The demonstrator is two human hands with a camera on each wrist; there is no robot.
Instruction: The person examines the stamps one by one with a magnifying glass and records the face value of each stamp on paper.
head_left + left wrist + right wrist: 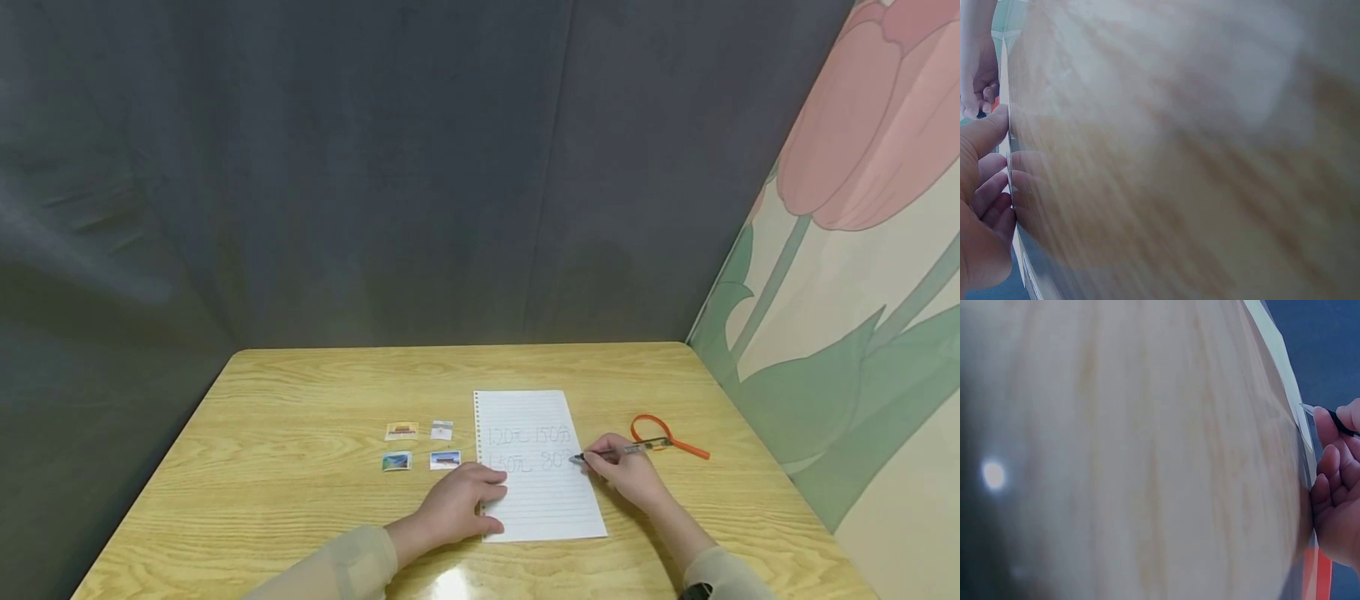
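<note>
A white lined sheet of paper (540,508) with punched holes down its left edge lies on the table. Two rows of handwritten numbers and characters cross its middle. My right hand (628,475) pinches a pen (611,452) with its tip on the paper at the end of the second row; the right wrist view shows the pen (1341,423) between thumb and fingers. On the sheet's left edge rests my left hand (459,504), its fingers spread over the paper and part of the lower row. In the left wrist view this hand (985,187) appears flat on the surface.
Left of the sheet lie several small picture stamps, among them a yellow one (402,431) and a blue-green one (397,461). An orange-red magnifying glass (690,450) lies to the right, beyond the pen. A dark curtain (412,183) hangs behind the wooden table (300,433); a flower-painted wall (840,333) stands at right.
</note>
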